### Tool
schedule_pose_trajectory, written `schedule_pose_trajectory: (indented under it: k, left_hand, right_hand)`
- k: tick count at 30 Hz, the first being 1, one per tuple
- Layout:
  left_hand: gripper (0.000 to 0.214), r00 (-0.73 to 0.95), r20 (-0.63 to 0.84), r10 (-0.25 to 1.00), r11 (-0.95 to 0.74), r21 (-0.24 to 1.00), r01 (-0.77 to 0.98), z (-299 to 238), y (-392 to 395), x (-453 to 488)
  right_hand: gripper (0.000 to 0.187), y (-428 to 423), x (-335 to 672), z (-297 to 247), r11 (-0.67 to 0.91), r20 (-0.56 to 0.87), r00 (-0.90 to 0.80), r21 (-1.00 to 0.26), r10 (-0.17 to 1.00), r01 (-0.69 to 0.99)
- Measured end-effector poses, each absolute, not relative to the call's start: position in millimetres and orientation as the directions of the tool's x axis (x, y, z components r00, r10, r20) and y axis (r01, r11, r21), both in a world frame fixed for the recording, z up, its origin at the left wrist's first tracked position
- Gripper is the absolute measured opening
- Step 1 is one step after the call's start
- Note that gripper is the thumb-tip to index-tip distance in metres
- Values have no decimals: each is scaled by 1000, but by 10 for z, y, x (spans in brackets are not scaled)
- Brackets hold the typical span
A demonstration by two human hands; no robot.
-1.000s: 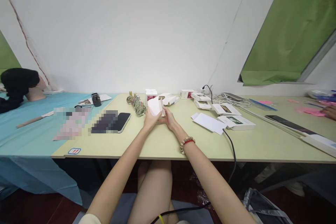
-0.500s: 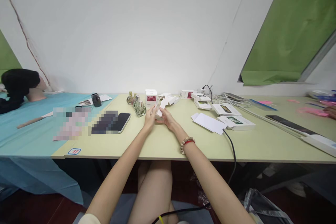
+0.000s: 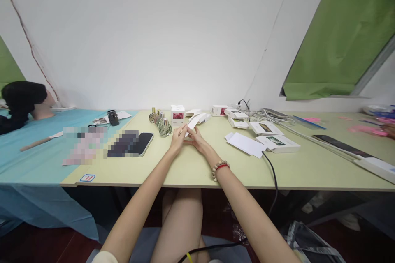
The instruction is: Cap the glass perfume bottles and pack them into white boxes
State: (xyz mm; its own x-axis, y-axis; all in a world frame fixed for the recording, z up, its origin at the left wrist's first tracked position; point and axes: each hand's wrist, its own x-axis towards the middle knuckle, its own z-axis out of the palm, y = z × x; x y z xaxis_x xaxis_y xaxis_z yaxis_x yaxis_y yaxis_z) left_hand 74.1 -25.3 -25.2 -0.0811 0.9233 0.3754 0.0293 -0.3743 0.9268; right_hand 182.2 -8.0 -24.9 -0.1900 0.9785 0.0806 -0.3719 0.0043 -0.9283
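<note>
Between my hands is a small white cardboard box (image 3: 192, 122), tilted, with its lower part hidden by my fingers. My left hand (image 3: 177, 139) grips it from the left, my right hand (image 3: 197, 139) from the right, and the fingertips of both nearly meet. Just behind stands an upright white box (image 3: 178, 116) with a dark pink picture on its front. To the left of my hands is a row of several round glass perfume bottles (image 3: 165, 128) with shiny caps. More white cardboard pieces (image 3: 202, 117) lie behind the held box.
On the right lie several flat white boxes (image 3: 281, 144) and an unfolded white carton (image 3: 246, 144), with a black cable beside it. A phone (image 3: 145, 144) rests on the left. Farther left, a blue cloth (image 3: 33, 164) carries a mannequin head (image 3: 41, 104) and a dark jar (image 3: 112, 117).
The white box between my hands has turned and tilted, so a broader white face shows. My fingertips have come closer together. The other things on the table stay put.
</note>
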Motion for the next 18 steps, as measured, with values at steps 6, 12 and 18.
schedule_pose_trajectory:
  k: [6,12,18]
  left_hand:
    - [47,-97,301,949,-303,953,-5,-255,-208,746]
    - [66,-123,140,983,-149,986,-72,-271,-154,721]
    - [75,-205,76,976,-84,996,-27,-321,-134,681]
  right_hand:
    - [72,-53,1834,-282,0,77,-203,-935,976,-355]
    - [67,-39,1840,-263,8,53,-132,-948,990,-319]
    - [72,11,1879,-252,15,-5,79,-967,997,-254]
